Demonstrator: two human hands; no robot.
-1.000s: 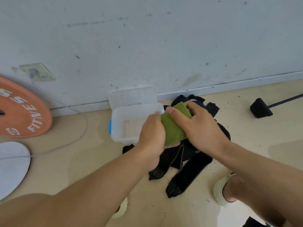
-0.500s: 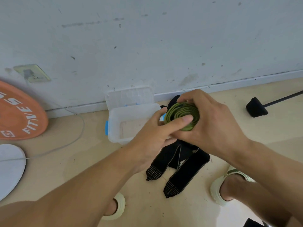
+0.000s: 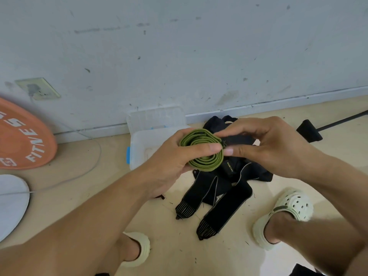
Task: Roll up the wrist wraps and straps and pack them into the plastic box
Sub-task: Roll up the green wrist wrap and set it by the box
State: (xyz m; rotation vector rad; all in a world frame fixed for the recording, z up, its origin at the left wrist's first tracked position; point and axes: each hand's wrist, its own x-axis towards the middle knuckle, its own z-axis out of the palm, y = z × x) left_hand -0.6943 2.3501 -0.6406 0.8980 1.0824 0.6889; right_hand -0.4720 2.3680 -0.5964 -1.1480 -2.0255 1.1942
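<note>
Green rolled strap (image 3: pixel 201 150) gripped in left hand (image 3: pixel 169 162), right hand (image 3: pixel 266 146) touching its edge

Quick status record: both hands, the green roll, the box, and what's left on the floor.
left hand: grips green rolled strap, coiled, held in the air
right hand: fingertips pinch the roll's right edge
plastic box: open, lid up against the wall, behind the hands; contents partly hidden
black wraps: unrolled, heaped on floor

a single head-worn wide-angle view looks forward and steeply down from close above the hands, taking in the floor (image 3: pixel 59 196), the person's own feet and the wall (image 3: pixel 179 46) just ahead, bent at its edges.
</note>
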